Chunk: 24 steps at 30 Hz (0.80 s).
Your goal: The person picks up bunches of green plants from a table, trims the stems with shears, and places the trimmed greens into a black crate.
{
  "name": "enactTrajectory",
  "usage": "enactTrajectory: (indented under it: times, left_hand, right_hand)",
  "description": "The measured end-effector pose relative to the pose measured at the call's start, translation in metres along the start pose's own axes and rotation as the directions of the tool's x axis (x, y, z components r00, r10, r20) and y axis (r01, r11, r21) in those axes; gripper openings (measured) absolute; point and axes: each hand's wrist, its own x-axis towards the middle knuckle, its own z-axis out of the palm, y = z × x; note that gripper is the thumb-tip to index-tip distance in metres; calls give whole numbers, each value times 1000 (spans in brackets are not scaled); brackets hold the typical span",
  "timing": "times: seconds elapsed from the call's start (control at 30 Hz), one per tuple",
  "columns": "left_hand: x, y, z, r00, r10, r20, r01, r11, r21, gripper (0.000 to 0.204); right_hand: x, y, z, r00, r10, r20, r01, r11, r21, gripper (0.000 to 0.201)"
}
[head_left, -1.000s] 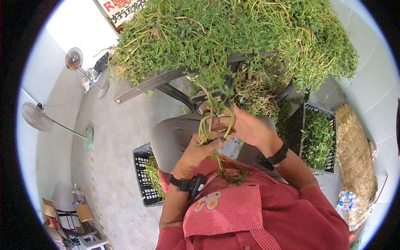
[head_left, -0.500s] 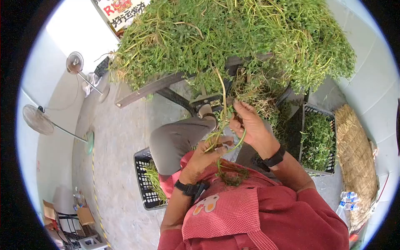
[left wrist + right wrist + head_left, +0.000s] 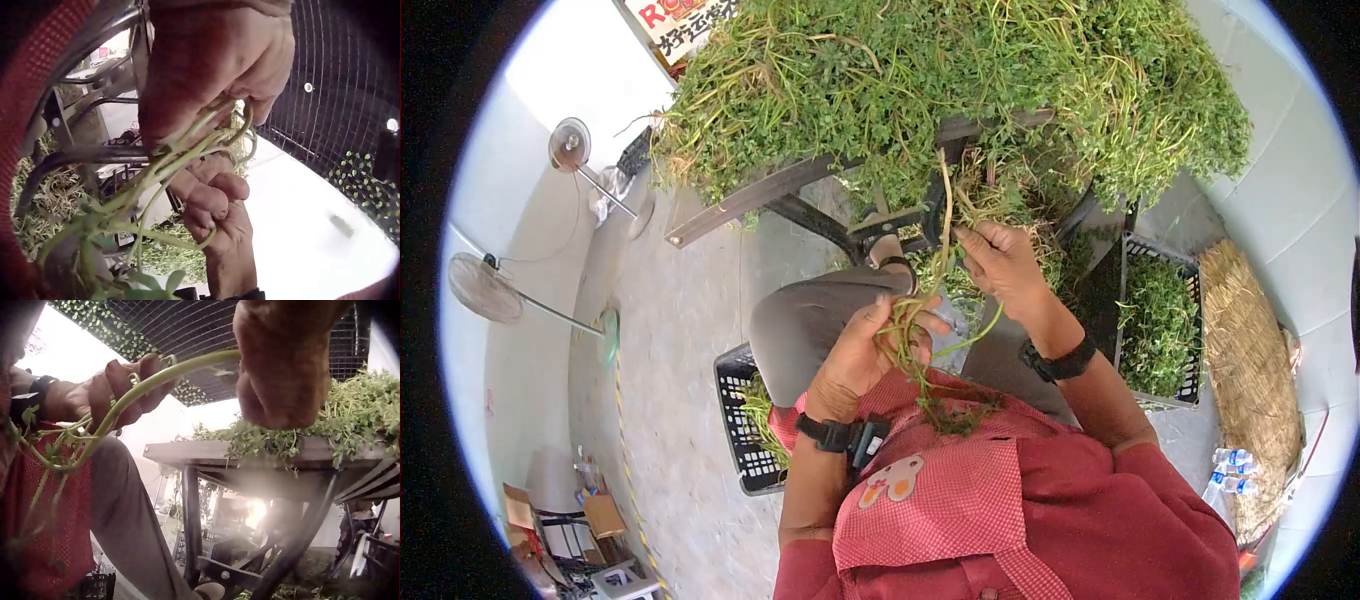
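My left hand (image 3: 865, 350) grips a small bunch of long green plant stems (image 3: 910, 325), some looping out past its fingers. Up and to the right of it, my right hand (image 3: 1003, 265) pinches the end of a stem between thumb and curled fingers. In the right wrist view that thick stem (image 3: 119, 412) arcs from the right fist back toward the left hand. A pale, longer stalk (image 3: 947, 200) stands up between the hands. Leafy ends of the bunch hang over the red checked apron (image 3: 940, 510), where a dark green tuft (image 3: 958, 415) lies.
A table (image 3: 750, 195) ahead bears a large heap of leafy greens (image 3: 960, 80). More plant litter (image 3: 1025, 200) lies beneath it. Black crates with greens stand left (image 3: 735, 440) and right (image 3: 1195, 370) of the person. A rolled straw mat (image 3: 1250, 400) and bottles (image 3: 1232, 470) lie at the right.
The hands have drawn apart: the right moved up and right with its stem end, while the left stayed low and turned, its thumb now uppermost. The pale stalk has come upright.
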Motion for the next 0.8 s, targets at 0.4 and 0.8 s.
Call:
enactTrajectory:
  times: [0.4,0.8]
  left_hand:
    - [-6,0,9,997,-72,21,50,852,521,35]
    - [-11,1,-9,993,115,-1,-113,980,161,30]
  right_hand:
    - [1,4,0,990,-136,-34,124,961,-249,21]
    - [-7,-8,-10,986,158,49,-165,928,333,17]
